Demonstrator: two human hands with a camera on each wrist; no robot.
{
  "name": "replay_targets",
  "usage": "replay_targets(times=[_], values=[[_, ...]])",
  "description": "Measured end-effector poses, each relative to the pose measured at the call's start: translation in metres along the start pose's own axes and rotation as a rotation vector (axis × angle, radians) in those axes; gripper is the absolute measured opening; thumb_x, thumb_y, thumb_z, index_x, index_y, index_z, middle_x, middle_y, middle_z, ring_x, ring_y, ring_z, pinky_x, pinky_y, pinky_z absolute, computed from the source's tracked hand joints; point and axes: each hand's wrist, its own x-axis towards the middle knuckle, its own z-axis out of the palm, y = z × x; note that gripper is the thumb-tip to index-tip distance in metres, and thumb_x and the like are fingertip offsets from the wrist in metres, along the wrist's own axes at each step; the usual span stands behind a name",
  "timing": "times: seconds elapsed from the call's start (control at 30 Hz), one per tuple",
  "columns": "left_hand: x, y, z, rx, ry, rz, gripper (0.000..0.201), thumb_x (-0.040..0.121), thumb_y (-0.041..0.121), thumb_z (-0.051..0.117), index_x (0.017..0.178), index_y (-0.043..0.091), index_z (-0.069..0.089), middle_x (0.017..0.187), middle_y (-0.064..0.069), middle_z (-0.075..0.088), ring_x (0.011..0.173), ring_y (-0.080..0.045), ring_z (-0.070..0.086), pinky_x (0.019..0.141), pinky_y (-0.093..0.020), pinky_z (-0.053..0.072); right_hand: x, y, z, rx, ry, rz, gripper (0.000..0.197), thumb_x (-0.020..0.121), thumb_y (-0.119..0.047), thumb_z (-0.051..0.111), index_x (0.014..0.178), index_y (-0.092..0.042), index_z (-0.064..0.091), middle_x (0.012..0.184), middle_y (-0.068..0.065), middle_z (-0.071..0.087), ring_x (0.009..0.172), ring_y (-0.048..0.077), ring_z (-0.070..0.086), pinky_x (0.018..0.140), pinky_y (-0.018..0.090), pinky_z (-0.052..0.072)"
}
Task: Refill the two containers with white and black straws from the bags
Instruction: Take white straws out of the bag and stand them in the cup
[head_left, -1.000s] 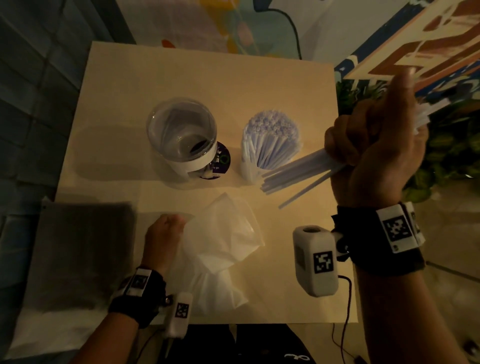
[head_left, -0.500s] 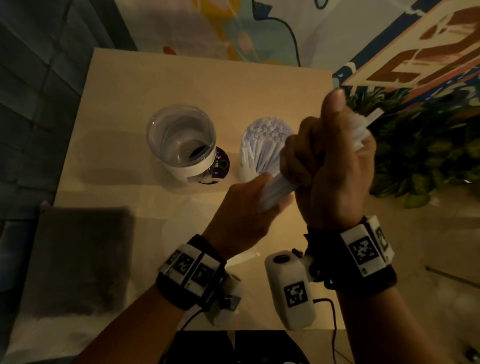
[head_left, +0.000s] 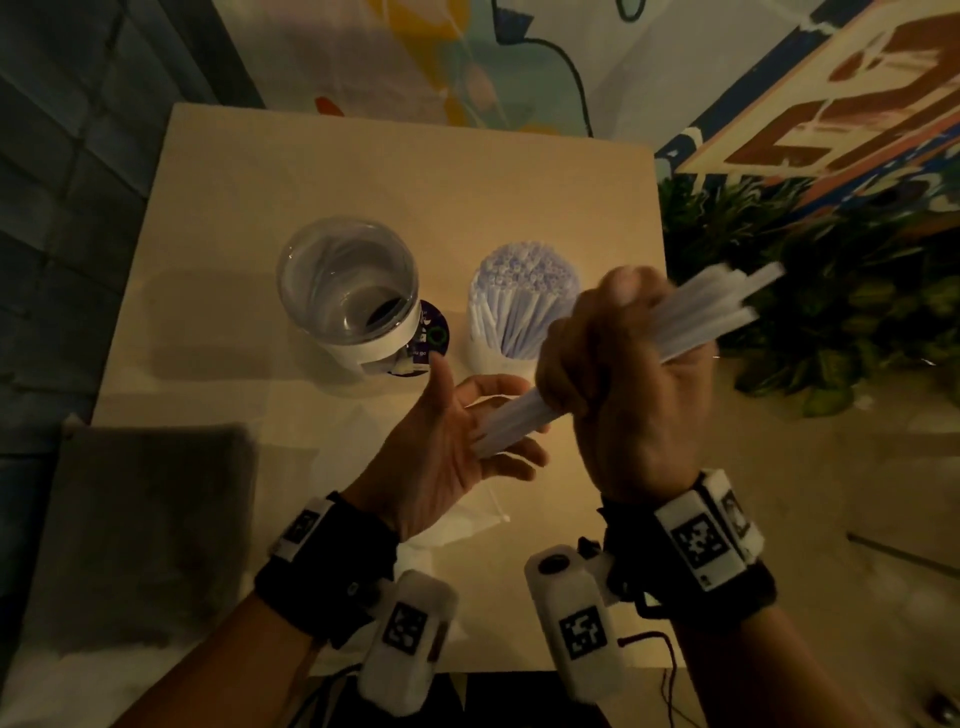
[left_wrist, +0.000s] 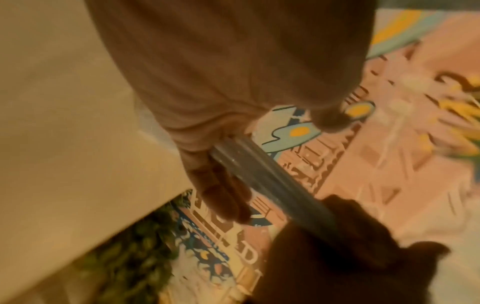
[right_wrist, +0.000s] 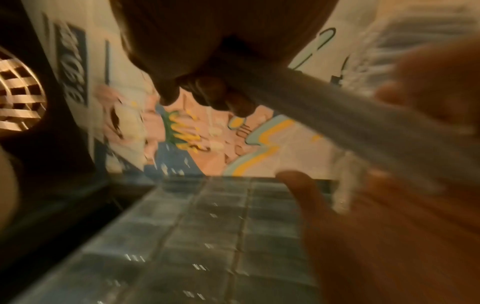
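Note:
My right hand (head_left: 623, 379) grips a bundle of white straws (head_left: 701, 312) in its fist above the table's right side, the far ends pointing up and right. My left hand (head_left: 467, 431) is spread open, palm against the bundle's near ends (head_left: 506, 423); the left wrist view shows the straws (left_wrist: 270, 181) butting into that palm. Behind stand a clear container (head_left: 348, 291) with a white band, holding no straws, and a container full of white straws (head_left: 524, 301). Black straws are not visible.
A crumpled clear plastic bag (head_left: 467, 514) lies on the beige table (head_left: 363, 182) under my hands. A dark flat bag (head_left: 140, 530) covers the near left corner. A leafy plant (head_left: 831, 312) stands past the table's right edge.
My left hand left the plastic bag, came up to the bundle, and now has opened flat against the straw ends. My right hand brought the bundle left and lower, toward the full container.

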Motion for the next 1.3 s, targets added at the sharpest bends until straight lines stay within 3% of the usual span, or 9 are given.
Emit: replay_targets(times=[0.13,0.33,0.5,0.67,0.87,0.97,1.13,1.2,1.3], values=[[0.007,0.005,0.006,-0.127,0.139,-0.004,0.093,0.081,0.074,0.032,0.14,0.003,0.043,0.13,-0.024,0.06,0.116,-0.038,0.061,0.087,-0.04,0.058,0.0,0.012,-0.002,-0.063,0.003,0.0,0.033,0.092,-0.039,0.062,0.068,-0.02,0.05,0.054,-0.009,0.046,0.041,0.009,0.042,0.046,0.022,0.036],[0.014,0.008,0.005,-0.09,0.39,0.144,0.05,0.082,0.041,0.059,0.11,-0.001,0.057,0.112,-0.025,0.066,0.103,-0.037,0.068,0.093,-0.046,0.055,0.044,0.0,-0.016,-0.083,0.133,-0.164,0.031,0.099,-0.018,0.045,0.068,-0.015,0.041,0.051,0.001,0.03,0.04,0.012,0.033,0.045,0.023,0.03],[0.006,0.004,0.003,0.063,0.527,0.209,0.021,0.095,0.02,0.056,0.104,0.003,0.063,0.099,-0.018,0.072,0.098,-0.033,0.07,0.094,-0.046,0.055,0.062,0.041,-0.036,-0.316,0.199,-0.099,0.032,0.097,-0.019,0.055,0.065,-0.023,0.051,0.052,-0.005,0.047,0.043,0.02,0.042,0.048,0.031,0.036],[-0.008,0.008,0.001,0.222,0.537,0.321,0.032,0.087,0.03,0.058,0.103,0.002,0.064,0.099,-0.017,0.072,0.098,-0.033,0.07,0.086,-0.039,0.058,0.065,0.063,-0.049,-0.541,0.222,-0.067,0.031,0.092,-0.019,0.068,0.067,-0.007,0.054,0.056,0.018,0.056,0.048,0.032,0.054,0.053,0.037,0.047],[-0.02,0.019,-0.006,0.29,0.573,0.43,0.035,0.086,0.03,0.058,0.103,0.0,0.064,0.099,-0.02,0.072,0.097,-0.035,0.07,0.089,-0.043,0.057,0.068,0.066,-0.057,-0.603,0.197,-0.055,0.02,0.088,-0.009,0.073,0.077,-0.011,0.056,0.07,0.017,0.062,0.061,0.026,0.062,0.061,0.031,0.053],[-0.027,0.024,-0.01,0.362,0.615,0.553,0.024,0.092,0.027,0.062,0.101,0.004,0.064,0.093,-0.017,0.072,0.09,-0.033,0.071,0.083,-0.038,0.058,0.066,0.06,-0.059,-0.646,0.226,-0.099,0.019,0.09,-0.016,0.072,0.082,-0.005,0.058,0.077,0.025,0.063,0.068,0.039,0.062,0.065,0.047,0.055],[-0.063,0.022,-0.041,0.731,0.924,0.841,0.004,0.096,0.017,0.059,0.095,0.019,0.062,0.083,-0.008,0.065,0.074,-0.016,0.06,0.068,-0.021,0.049,0.035,0.022,-0.061,-0.811,0.274,-0.298,0.018,0.099,-0.017,0.058,0.085,-0.004,0.058,0.073,0.02,0.06,0.066,0.033,0.059,0.061,0.043,0.05],[-0.079,0.011,-0.08,0.736,1.053,0.831,0.014,0.092,0.015,0.061,0.094,0.029,0.06,0.09,-0.007,0.063,0.079,-0.014,0.059,0.071,-0.021,0.047,0.009,0.014,-0.053,-0.767,0.204,-0.259,0.022,0.1,-0.016,0.053,0.082,-0.005,0.057,0.068,0.018,0.059,0.061,0.03,0.057,0.06,0.034,0.047],[-0.083,-0.017,-0.133,0.618,1.13,0.584,0.028,0.09,-0.002,0.053,0.088,0.026,0.057,0.088,0.002,0.062,0.081,-0.007,0.058,0.071,-0.012,0.046,-0.035,0.042,-0.043,-0.771,0.004,0.096,0.025,0.101,-0.02,0.051,0.082,-0.009,0.062,0.069,0.008,0.065,0.061,0.017,0.061,0.061,0.03,0.051]])
